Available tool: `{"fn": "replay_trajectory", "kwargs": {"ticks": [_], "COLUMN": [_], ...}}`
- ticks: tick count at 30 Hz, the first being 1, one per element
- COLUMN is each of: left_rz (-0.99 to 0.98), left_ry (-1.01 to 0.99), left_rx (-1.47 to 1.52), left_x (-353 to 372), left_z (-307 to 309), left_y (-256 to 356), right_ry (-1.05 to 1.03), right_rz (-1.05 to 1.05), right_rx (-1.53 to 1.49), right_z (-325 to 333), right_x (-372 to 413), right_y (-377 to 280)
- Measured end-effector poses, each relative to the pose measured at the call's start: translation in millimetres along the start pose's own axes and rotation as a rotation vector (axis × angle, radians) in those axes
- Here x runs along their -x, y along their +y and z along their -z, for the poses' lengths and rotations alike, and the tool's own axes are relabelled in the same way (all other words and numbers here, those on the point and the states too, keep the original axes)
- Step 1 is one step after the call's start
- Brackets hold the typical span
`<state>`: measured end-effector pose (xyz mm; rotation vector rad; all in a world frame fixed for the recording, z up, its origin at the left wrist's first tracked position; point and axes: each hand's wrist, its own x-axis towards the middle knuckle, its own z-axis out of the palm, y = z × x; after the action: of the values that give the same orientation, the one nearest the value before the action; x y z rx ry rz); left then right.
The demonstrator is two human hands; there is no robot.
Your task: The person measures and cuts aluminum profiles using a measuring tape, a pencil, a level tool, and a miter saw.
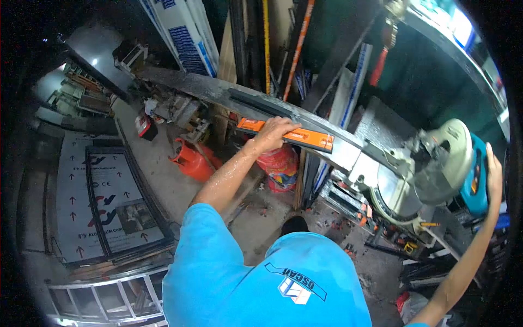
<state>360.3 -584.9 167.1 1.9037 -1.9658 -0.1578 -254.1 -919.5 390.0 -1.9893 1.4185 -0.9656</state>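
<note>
My left hand [271, 135] is closed over a long bar with orange film and a dark edge [313, 138]. The bar lies along the narrow metal bench [344, 152]. At the right, my right hand [494, 174] is at the teal body of a miter saw [475, 169], closed on its handle side; some fingers are hidden behind it. The saw's pale round blade guard [451, 150] stands raised over the round saw table [395, 199]. A dark profile [256, 103] lies behind the orange bar on the bench.
A red gas cylinder [195, 162] and a red sack [279, 168] stand below the bench. Long profiles [348, 87] lean behind it. A ladder [109, 300] and printed panels [76, 191] lie at left. Scraps and a tape measure [410, 247] are under the saw.
</note>
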Motion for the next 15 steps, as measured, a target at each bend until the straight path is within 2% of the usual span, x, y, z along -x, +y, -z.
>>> {"fn": "replay_trajectory", "kwargs": {"ticks": [1, 2, 3, 5, 7, 8, 9, 11, 12, 13, 14, 15], "left_rz": [0.014, 0.018, 0.016, 0.148, 0.301, 0.46, 0.618, 0.93, 0.924, 1.081, 1.236, 1.229], "left_ry": [0.008, 0.074, 0.141, 0.305, 0.434, 0.496, 0.554, 0.529, 0.521, 0.45, 0.377, 0.375], "left_rx": [-0.041, 0.001, -0.005, 0.026, -0.003, -0.058, -0.116, -0.201, -0.195, -0.19, -0.183, -0.176], "left_x": [3, 6, 9, 16, 23, 28, 32, 35, 38, 41, 43, 43], "left_z": [13, 26, 31, 55, 82, 86, 88, 93, 90, 83, 77, 72], "left_y": [-20, -38, -70, -110, -151, -175, -200, -245, -270, -296, -318, -336], "right_ry": [-0.069, -0.049, -0.017, 0.053, 0.183, -0.098, -0.095, -0.149, -0.176, -0.171, -0.146, -0.12], "right_rz": [-0.194, -0.245, -0.228, -0.285, -0.251, -0.383, -0.397, -0.244, -0.163, -0.169, -0.039, 0.092], "right_rx": [-0.09, -0.13, -0.135, -0.165, -0.042, 0.064, 0.074, 0.234, 0.311, 0.316, 0.415, 0.513], "right_z": [5, 4, 3, 4, 2, 30, 48, 89, 104, 112, 118, 116], "right_x": [9, 16, 20, 22, 27, 20, 15, 2, -2, -3, -5, -4], "right_y": [-11, -20, -21, -17, -17, -21, -4, 55, 79, 93, 103, 100]}}
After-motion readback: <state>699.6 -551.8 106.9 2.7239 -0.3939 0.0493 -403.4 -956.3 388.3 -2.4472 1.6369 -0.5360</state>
